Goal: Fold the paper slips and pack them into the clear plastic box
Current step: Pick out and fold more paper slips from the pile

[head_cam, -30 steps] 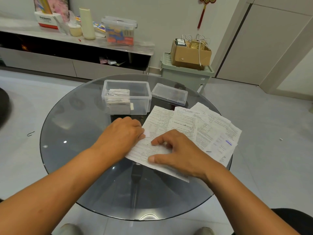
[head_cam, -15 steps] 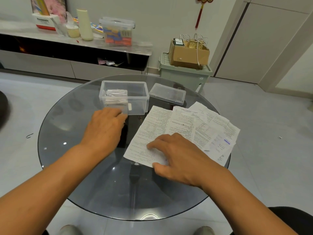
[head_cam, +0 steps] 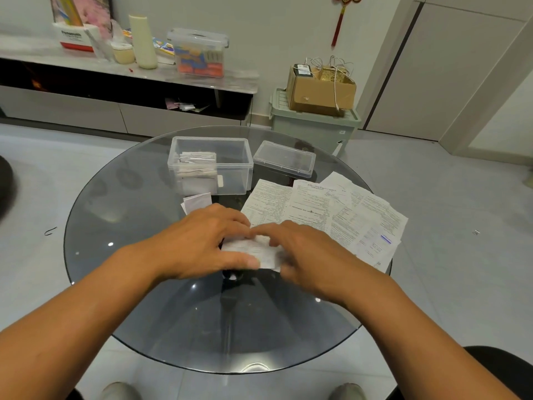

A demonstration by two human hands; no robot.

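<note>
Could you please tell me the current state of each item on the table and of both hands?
clear plastic box: open, partly filled with folded slips.
lid: off, beside the box.
folded slip: lying outside the box.
paper slip: partly folded, held by both hands.
unfolded sheets: flat, overlapping.
left hand: gripping.
right hand: gripping, blurred.

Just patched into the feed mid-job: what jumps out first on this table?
Both hands meet at the table's middle, the left hand and the right hand working a partly folded paper slip between them; the right is motion-blurred, so its grip is unclear. Behind them stands the open clear plastic box with folded slips stacked in its left end, its lid lying beside it on the right. A fan of unfolded printed sheets spreads across the table's right side.
</note>
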